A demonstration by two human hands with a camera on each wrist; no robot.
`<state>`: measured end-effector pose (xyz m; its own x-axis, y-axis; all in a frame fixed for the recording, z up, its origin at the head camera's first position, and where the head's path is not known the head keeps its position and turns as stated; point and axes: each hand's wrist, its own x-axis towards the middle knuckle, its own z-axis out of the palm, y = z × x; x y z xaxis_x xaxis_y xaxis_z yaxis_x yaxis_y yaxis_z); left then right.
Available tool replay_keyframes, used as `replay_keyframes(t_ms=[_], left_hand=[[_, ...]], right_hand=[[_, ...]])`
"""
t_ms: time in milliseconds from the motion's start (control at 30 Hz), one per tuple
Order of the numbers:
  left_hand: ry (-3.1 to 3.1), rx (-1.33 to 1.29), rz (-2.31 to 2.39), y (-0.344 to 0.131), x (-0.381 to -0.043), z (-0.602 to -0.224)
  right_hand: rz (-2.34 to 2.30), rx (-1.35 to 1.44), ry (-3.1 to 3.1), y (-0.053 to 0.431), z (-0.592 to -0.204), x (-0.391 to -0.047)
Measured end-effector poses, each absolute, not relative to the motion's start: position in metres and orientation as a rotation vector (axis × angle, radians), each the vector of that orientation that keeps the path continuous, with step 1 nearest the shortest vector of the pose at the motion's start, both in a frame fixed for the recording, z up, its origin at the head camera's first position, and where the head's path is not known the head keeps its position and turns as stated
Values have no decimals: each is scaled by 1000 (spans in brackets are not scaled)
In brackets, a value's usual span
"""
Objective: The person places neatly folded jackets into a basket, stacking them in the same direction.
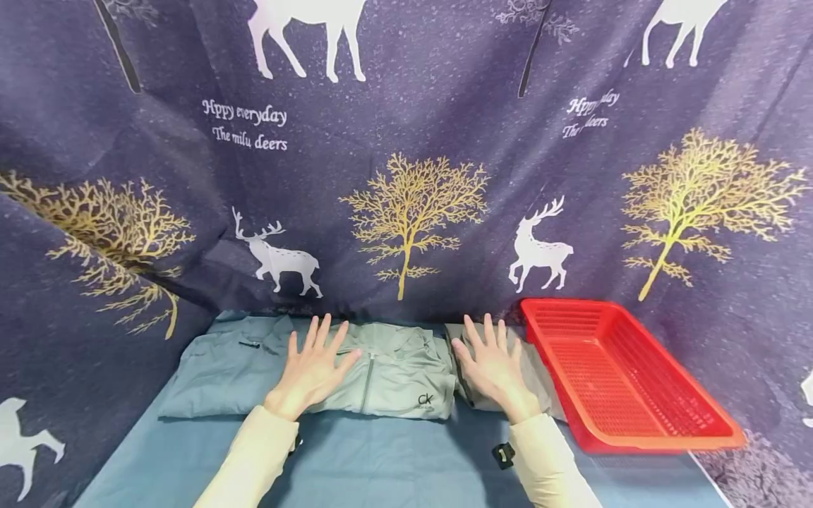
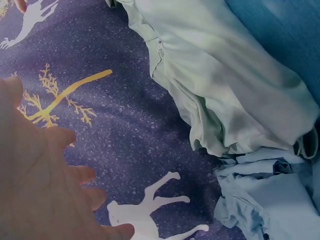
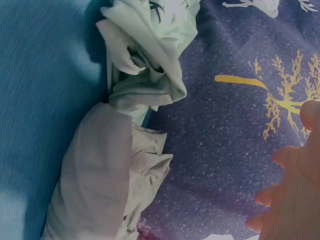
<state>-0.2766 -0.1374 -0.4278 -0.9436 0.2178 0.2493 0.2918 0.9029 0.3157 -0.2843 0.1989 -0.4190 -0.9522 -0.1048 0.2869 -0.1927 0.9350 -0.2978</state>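
Both hands hover with fingers spread, holding nothing. My left hand (image 1: 312, 374) overlaps the seam between a folded blue garment (image 1: 212, 377) and a folded pale green zip-front garment (image 1: 406, 377) with a "CK" print. My right hand (image 1: 495, 367) is in front of a folded grey-brown garment (image 1: 544, 388), beside the green one. In the left wrist view, the left palm (image 2: 45, 175) is apart from the green cloth (image 2: 225, 75). The right wrist view has the right hand's fingers (image 3: 285, 156) apart from the grey-brown cloth (image 3: 95, 165).
A red plastic basket (image 1: 667, 443) stands at the right, against the grey-brown garment. The garments lie in a row at the back of a blue-covered table (image 1: 381, 458). Behind them hangs a dark curtain (image 1: 432, 120) printed with deer and trees.
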Motion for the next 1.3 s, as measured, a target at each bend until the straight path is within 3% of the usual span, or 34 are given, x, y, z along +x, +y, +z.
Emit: replay_keyframes(t_ms=[667,1300], left_hand=[[-2838,-429,-634,-181,-274,-442],[-2838,-368,-709,-248,-258,-448]], right_hand=[[630,297,-2866,147,-415,-275],[888,653,-2822,51,-422,-274]])
